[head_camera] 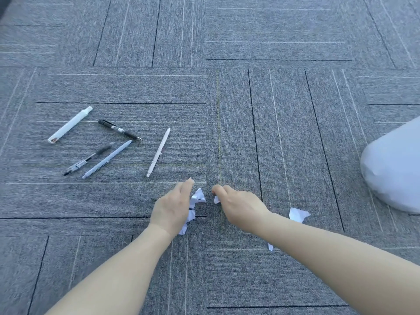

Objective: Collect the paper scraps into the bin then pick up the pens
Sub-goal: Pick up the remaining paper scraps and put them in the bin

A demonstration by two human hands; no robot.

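While the left hand (173, 208) cups crumpled scraps (197, 198), the right hand (238, 206) pinches one scrap (216, 199).

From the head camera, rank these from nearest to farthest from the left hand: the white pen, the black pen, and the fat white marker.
Measured from the left hand:
1. White pen, just up and left of the hand.
2. Black pen, farther left and beyond it.
3. Fat white marker, far left of the group.

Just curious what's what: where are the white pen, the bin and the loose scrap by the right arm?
white pen (158, 152), head view, mid-barrel.
bin (395, 169), head view, bagged side.
loose scrap (298, 214), head view, centre.
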